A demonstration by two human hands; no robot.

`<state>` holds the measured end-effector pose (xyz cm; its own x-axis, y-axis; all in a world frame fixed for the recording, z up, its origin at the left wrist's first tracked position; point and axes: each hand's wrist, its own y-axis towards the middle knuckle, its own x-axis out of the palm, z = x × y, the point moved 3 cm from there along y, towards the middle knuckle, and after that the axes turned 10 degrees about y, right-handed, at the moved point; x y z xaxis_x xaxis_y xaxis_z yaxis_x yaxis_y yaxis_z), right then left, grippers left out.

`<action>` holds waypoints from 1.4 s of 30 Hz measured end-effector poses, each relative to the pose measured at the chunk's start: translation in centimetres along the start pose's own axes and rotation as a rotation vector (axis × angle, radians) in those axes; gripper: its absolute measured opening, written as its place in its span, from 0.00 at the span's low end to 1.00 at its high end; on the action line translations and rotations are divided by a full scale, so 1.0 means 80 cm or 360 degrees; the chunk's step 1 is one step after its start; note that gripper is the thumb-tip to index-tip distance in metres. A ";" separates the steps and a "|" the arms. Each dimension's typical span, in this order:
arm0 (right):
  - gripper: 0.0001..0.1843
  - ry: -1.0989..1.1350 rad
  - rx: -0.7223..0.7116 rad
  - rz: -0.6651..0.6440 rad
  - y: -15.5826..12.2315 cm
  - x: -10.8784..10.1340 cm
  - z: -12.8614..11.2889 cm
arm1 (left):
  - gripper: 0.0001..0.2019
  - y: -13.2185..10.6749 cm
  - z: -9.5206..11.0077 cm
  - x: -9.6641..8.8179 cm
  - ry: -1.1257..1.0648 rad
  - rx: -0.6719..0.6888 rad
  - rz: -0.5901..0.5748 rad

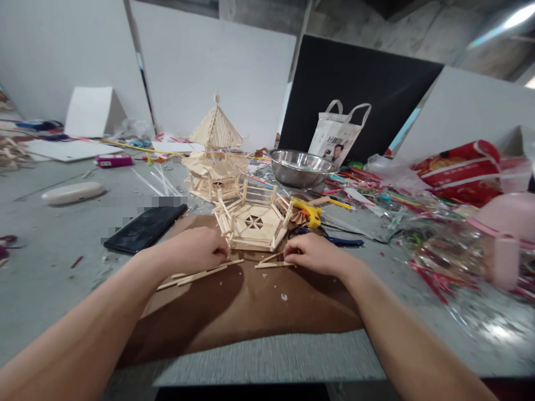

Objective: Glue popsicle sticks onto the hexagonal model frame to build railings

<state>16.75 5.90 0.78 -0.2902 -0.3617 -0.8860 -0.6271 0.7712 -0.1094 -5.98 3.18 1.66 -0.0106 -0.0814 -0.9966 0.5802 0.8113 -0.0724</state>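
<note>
A small hexagonal frame of wooden craft sticks (252, 221) stands on a brown cardboard sheet (251, 306) in front of me. My left hand (196, 249) rests curled on the cardboard at the frame's left corner, fingers closed, with loose sticks (200, 275) lying just beneath it. My right hand (315, 253) lies curled to the frame's right, fingertips at the end of another loose stick (271, 264). What either hand grips, if anything, is hidden.
A finished stick pavilion (215, 159) stands behind the frame. A black phone (146, 227) lies to the left, a yellow glue gun (307, 211) and blue-handled tool (338, 240) to the right. A steel bowl (301, 167), paper bag (338, 133) and plastic clutter fill the back right.
</note>
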 end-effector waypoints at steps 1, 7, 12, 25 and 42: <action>0.07 -0.0054 -0.0009 -0.0039 0.000 0.003 -0.001 | 0.12 0.000 0.004 0.000 -0.0014 0.0003 0.0009; 0.04 -0.0251 -0.0025 -0.0031 0.001 0.013 -0.007 | 0.11 0.014 0.031 0.009 -0.0050 -0.0013 0.0202; 0.03 -0.0107 -0.0086 -0.0048 -0.003 0.007 -0.012 | 0.13 0.019 0.048 0.016 -0.0026 -0.0042 0.0347; 0.07 0.1129 -0.0174 0.0393 0.000 0.006 -0.029 | 0.11 0.027 0.063 0.024 -0.0967 -0.0011 0.0075; 0.08 0.0678 -0.0329 0.0489 -0.002 0.006 -0.031 | 0.11 0.022 0.053 0.010 -0.1035 -0.0137 0.0234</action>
<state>14.93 4.32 1.51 -0.7214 -0.3491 -0.5981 -0.5835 0.7716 0.2534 -1.49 2.09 0.92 0.5721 -0.2767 -0.7722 0.4705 0.8818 0.0327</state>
